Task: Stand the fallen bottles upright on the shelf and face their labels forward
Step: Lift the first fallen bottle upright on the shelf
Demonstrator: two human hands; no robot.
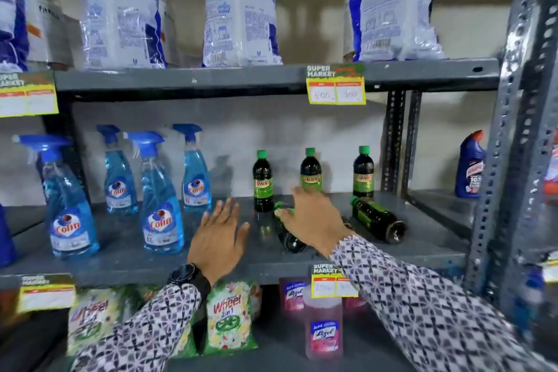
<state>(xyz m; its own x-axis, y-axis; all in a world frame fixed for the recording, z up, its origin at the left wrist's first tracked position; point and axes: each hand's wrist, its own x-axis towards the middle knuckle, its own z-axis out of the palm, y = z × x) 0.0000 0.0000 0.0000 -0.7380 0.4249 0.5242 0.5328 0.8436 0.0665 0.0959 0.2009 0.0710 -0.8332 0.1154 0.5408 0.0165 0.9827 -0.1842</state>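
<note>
Three dark bottles with green caps and green labels stand upright at the back of the grey shelf (126,254): one on the left (263,181), one in the middle (311,170), one on the right (363,172). Two more lie on their sides. My right hand (314,217) rests over the nearer fallen bottle (290,238), fingers spread, thumb at its green cap. The other fallen bottle (377,219) lies to the right, base toward me. My left hand (219,238) hovers open just left of them, holding nothing.
Several blue Colin spray bottles (161,205) stand on the left of the same shelf. Detergent bags (241,15) fill the shelf above. A perforated steel upright (519,136) bounds the right side. Pink Lizol bottles (323,329) and Wheel packs (231,320) sit below.
</note>
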